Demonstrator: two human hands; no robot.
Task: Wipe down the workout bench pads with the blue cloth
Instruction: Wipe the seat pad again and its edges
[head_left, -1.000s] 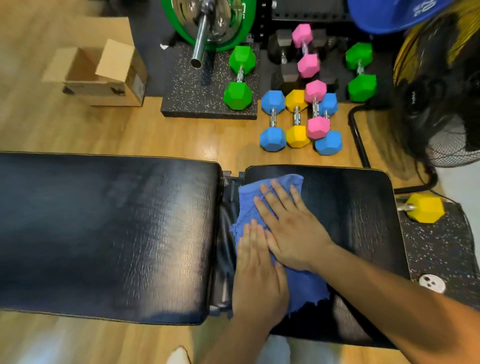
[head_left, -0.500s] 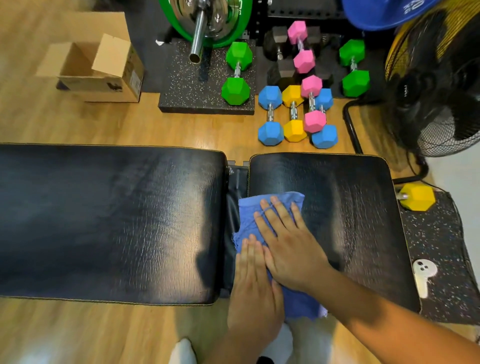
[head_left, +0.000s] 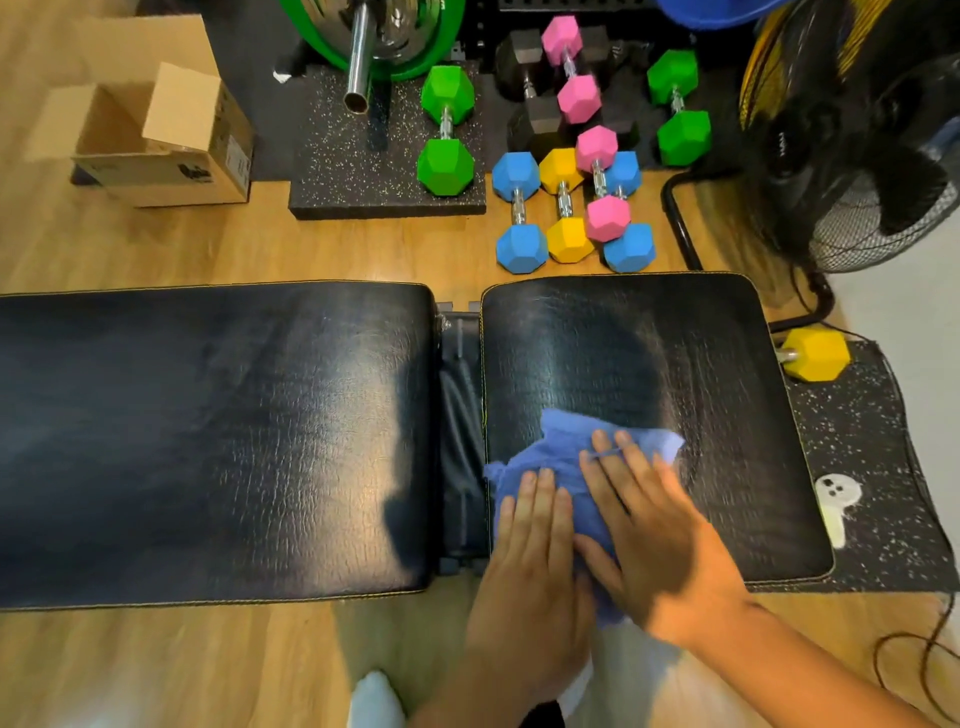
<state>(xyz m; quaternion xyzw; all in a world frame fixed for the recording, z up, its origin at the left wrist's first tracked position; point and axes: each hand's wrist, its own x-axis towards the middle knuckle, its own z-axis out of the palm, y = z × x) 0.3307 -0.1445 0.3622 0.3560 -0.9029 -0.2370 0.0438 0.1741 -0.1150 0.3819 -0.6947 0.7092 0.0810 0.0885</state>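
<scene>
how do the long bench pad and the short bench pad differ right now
The long pad is much longer than the short pad and runs off the left edge; the short pad shows whole. The short pad carries the blue cloth, with the left hand and right hand pressing flat on it; no cloth or hand touches the long pad. Both are glossy black with yellow-stitched edges.

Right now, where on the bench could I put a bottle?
Long pad: bare all over. Short pad: free beyond and right of the blue cloth; left hand and right hand crowd its near-left corner.
</scene>
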